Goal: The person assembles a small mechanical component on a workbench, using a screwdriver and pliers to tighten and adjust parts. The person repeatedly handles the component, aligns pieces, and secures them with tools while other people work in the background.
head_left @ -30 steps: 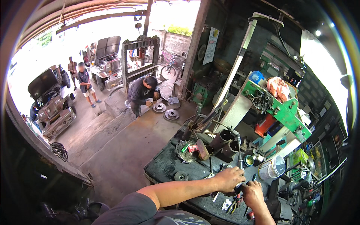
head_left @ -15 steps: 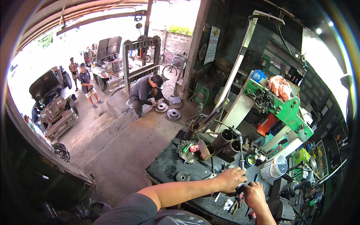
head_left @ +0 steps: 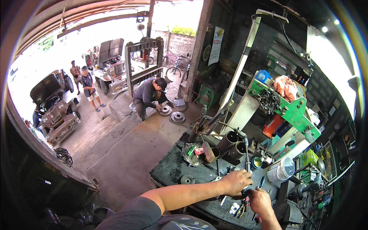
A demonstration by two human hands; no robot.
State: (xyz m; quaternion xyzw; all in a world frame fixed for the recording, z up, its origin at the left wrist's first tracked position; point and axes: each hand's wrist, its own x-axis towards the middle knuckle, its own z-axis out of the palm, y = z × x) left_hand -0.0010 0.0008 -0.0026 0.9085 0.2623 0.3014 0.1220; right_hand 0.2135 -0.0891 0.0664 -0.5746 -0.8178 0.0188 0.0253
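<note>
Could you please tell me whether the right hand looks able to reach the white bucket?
Probably yes: the white bucket sits just beyond the right hand, with apparently only a slim, low-lying tool between them.

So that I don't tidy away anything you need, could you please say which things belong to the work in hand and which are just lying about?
In use, apparently:
- partly hidden metal part between the left hand and right hand
- metal rod reaching the left hand

Lying about, apparently:
- white bucket
- round metal piece
- dark open cylinders
</note>
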